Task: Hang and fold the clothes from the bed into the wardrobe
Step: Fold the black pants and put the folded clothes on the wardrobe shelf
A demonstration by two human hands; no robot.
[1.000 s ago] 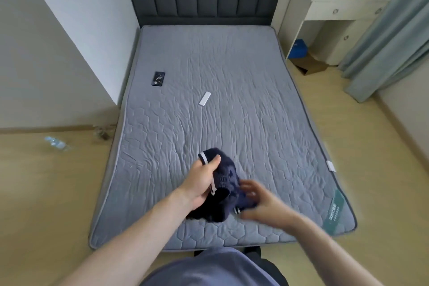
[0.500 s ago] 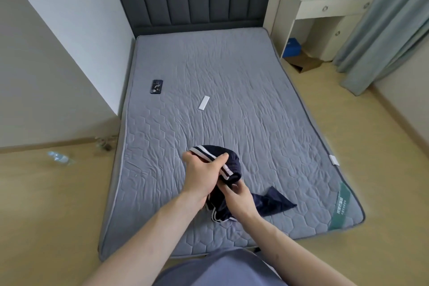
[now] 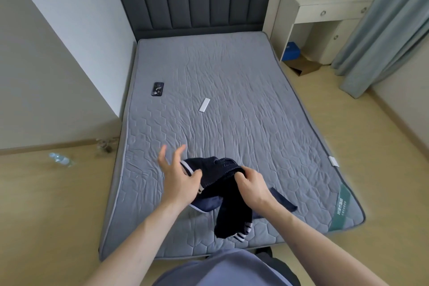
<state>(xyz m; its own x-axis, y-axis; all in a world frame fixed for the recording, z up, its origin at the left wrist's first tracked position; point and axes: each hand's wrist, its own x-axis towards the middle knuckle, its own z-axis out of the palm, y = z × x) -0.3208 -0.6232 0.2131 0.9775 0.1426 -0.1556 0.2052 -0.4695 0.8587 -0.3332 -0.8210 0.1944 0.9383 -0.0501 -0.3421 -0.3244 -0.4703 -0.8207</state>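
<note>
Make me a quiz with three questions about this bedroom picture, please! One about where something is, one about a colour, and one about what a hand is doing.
1. Where is the phone?
A. on the bed's left side
B. on the desk
C. on the floor

2. What colour is the garment being handled?
A. red
B. dark blue
C. yellow

3. What is the right hand doing?
A. resting flat on the bed
B. gripping the garment
C. holding the phone

Answers:
1 A: it lies on the bed near the left edge.
2 B: dark blue cloth with white stripes.
3 B: its fingers curl round the cloth.
</note>
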